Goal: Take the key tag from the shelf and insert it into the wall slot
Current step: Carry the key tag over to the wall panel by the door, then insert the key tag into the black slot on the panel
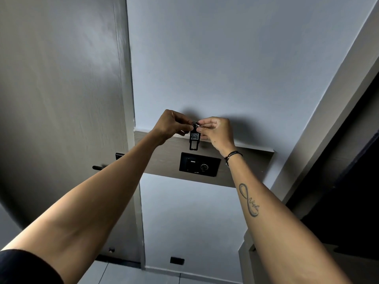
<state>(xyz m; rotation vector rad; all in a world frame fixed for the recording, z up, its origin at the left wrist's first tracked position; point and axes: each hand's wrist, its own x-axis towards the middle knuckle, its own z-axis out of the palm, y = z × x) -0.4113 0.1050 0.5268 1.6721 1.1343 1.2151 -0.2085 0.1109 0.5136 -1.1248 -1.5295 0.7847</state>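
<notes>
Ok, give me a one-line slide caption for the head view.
Both hands, left hand and right hand, hold the black key tag by its ring above the dark wall panel, not yet inserted.

grey door (pixel 61 99), black door handle (pixel 100 167), tiled floor (pixel 123 273)

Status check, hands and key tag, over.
Left hand and right hand both pinch the key tag at its ring. Tag hangs above the wall slot panel, not inserted. Path clear.

The person is wearing a dark sleeve (pixel 22 267) at the left upper arm and thin dark cord bracelets (pixel 232 155) around the right wrist, while an infinity-loop tattoo (pixel 249 199) with script lettering is showing along the bare right forearm.
</notes>
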